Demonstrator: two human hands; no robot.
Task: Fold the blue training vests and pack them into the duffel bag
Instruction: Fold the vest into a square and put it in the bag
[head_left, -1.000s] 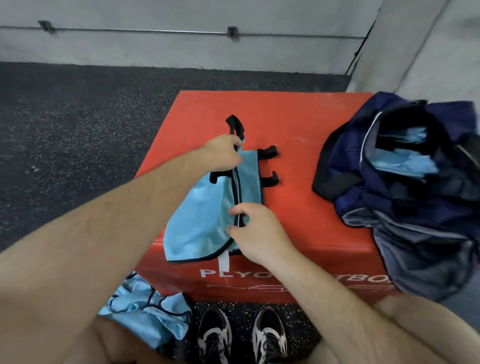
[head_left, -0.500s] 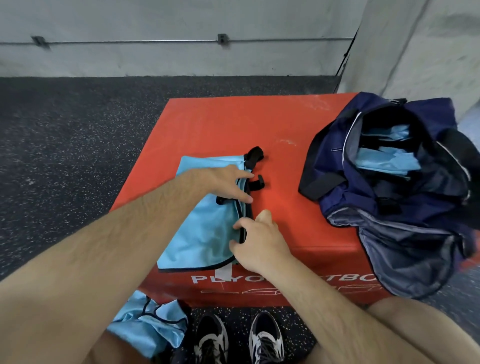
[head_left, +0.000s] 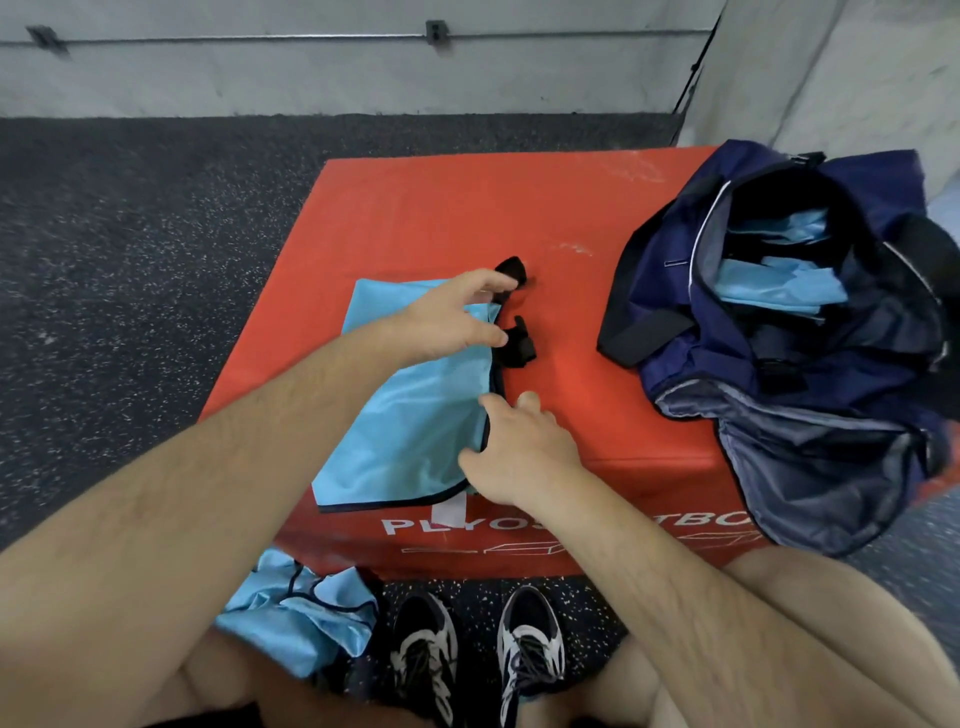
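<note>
Bare arms (head_left: 208, 493) & legs (head_left: 831, 613); blk/wht laced trainers (head_left: 530, 649).

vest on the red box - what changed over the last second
The vest was lowered flat onto the red box. The left hand let go of its top edge and now hovers open beside the black straps. The right hand stays at the right edge. The duffel bag and the floor vests are unchanged.

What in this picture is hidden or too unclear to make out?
- White lettering on the red padded box, head view: middle letters covered by the right forearm.
- Navy fabric duffel bag: count of folded light blue vests inside, lost in dark folds.
- Crumpled light blue vests on the floor: partly behind the left arm; number unclear.
</note>
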